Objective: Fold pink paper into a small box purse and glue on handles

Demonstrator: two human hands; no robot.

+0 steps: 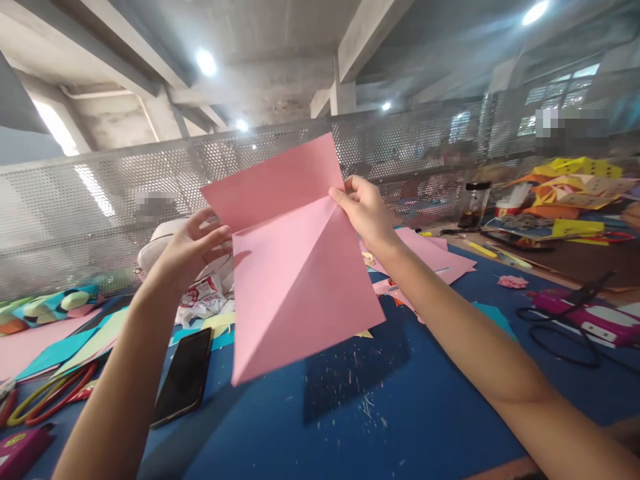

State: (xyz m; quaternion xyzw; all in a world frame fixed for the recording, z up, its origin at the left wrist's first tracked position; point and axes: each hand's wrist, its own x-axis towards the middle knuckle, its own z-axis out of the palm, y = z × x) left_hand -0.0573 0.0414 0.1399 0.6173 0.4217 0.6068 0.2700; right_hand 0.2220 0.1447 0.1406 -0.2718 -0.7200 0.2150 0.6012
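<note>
Left hand (pixel 193 247): thumb and fingers drawn together on the left edge of a pink sheet (pixel 290 287), at its crosswise fold. Pink sheet: one, diagonally creased, held above the blue desk (pixel 423 420); likely light, flexible and easily marked, best held gently by its edges at the fold. Right hand (pixel 367 208): thumb in front, fingers behind, pinching the opposite edge.

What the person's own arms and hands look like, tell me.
The left hand and right hand are bare, without gloves; no ring shows on the visible fingers. Neither wrist bears a watch or bracelet, and no sleeve shows on the left arm or right arm.
</note>
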